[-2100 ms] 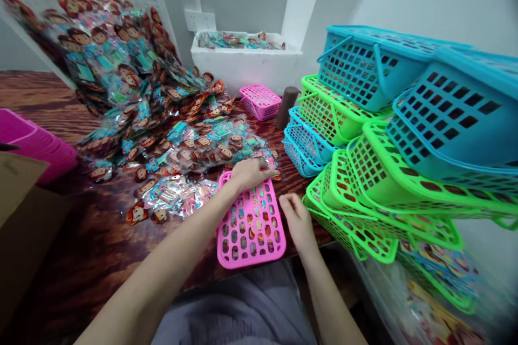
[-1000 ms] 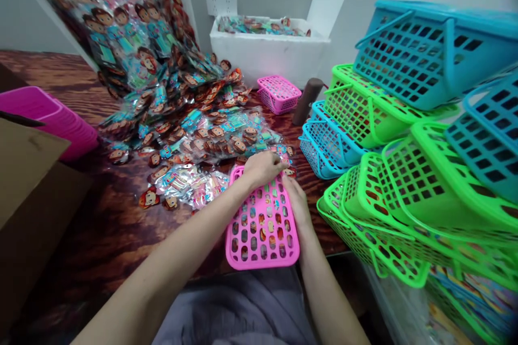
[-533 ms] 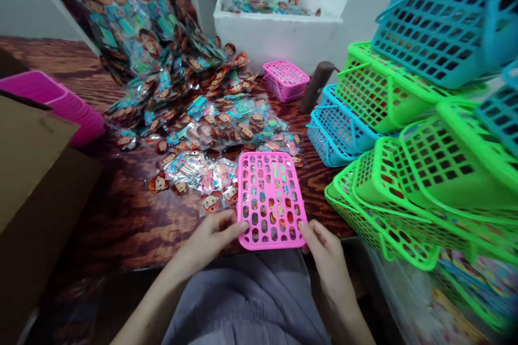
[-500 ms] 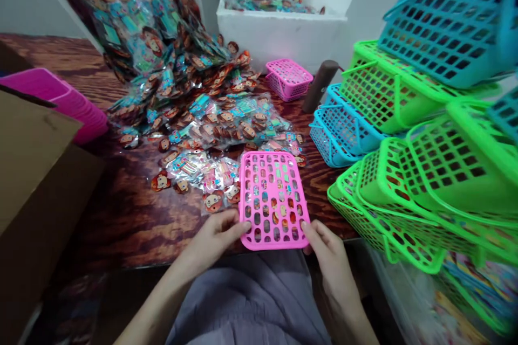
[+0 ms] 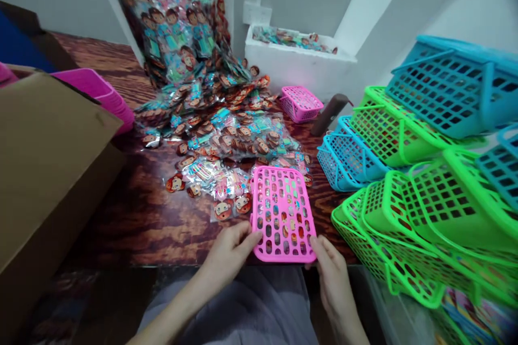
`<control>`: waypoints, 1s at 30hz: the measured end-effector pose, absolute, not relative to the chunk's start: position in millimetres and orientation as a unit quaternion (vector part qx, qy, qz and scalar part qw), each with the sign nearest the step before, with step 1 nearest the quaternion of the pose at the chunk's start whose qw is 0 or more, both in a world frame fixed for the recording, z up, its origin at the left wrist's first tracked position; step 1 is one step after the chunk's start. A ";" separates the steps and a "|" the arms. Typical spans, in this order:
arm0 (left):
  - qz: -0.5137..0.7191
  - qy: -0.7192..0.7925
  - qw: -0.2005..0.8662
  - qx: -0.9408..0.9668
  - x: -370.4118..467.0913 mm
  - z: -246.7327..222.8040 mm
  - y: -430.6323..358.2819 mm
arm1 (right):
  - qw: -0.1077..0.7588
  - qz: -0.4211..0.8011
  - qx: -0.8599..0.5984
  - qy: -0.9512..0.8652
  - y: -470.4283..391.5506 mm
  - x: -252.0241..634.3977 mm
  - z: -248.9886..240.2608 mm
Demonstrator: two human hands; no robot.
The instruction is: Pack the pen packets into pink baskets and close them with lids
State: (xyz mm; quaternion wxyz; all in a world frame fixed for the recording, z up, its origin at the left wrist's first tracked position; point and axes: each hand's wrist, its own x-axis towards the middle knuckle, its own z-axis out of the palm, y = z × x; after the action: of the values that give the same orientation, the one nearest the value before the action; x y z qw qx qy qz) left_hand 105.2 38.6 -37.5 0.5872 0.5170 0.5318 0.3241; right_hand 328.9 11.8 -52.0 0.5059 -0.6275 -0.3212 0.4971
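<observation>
A pink plastic basket (image 5: 283, 210) with a flat slotted lid lies at the table's front edge, and colourful packets show through its holes. My left hand (image 5: 234, 245) grips its near left corner, thumb on top. On the near right corner, my right hand (image 5: 329, 259) has its thumb against the rim, with the fingers partly hidden below. Just beyond the basket spreads a heap of clear packets (image 5: 226, 135) with cartoon-head cards. A few loose packets (image 5: 222, 207) lie close to the basket's left side.
Green baskets (image 5: 441, 188) and blue baskets (image 5: 453, 86) are stacked on the right. A cardboard box (image 5: 52, 172) and nested pink baskets (image 5: 97, 91) stand left. At the back are a white foam box (image 5: 299, 67), a small pink basket (image 5: 301, 103) and a dark cylinder (image 5: 329, 114).
The view has shifted, so everything appears lower and mostly further right. Both hands keep the same hold on the pink basket, which has hardly moved on the table.
</observation>
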 end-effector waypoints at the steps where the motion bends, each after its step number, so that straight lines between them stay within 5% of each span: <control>1: 0.317 0.532 0.578 0.531 107.2 -32.3 35.1 | 0.507 0.492 -0.632 -0.320 13.0 332.4 -51.0; 8: 0.195 0.418 0.648 0.606 105.1 4.5 18.3 | 0.521 0.459 -0.653 -0.304 39.5 356.4 -44.7; 12: 0.318 0.625 0.374 0.607 73.9 1.6 55.9 | 0.558 0.407 -0.662 -0.292 37.5 355.1 -45.3; 14: 0.312 0.651 0.320 0.613 62.7 -4.2 77.8 | 0.561 0.398 -0.664 -0.293 22.5 352.1 -47.8; 19: 0.323 0.566 0.485 0.584 60.4 -21.2 105.3 | 0.449 0.499 -0.665 -0.327 -24.6 331.3 -48.3; 30: 0.411 0.480 0.603 0.486 61.5 -32.2 91.1 | 0.480 0.534 -0.639 -0.275 -16.2 321.2 -38.7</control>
State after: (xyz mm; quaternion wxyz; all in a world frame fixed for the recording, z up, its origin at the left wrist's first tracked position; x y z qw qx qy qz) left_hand 61.5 91.1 -32.2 0.6035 0.4862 0.4804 0.4107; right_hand 321.2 -16.2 -38.7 0.4804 -0.6388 -0.2753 0.5343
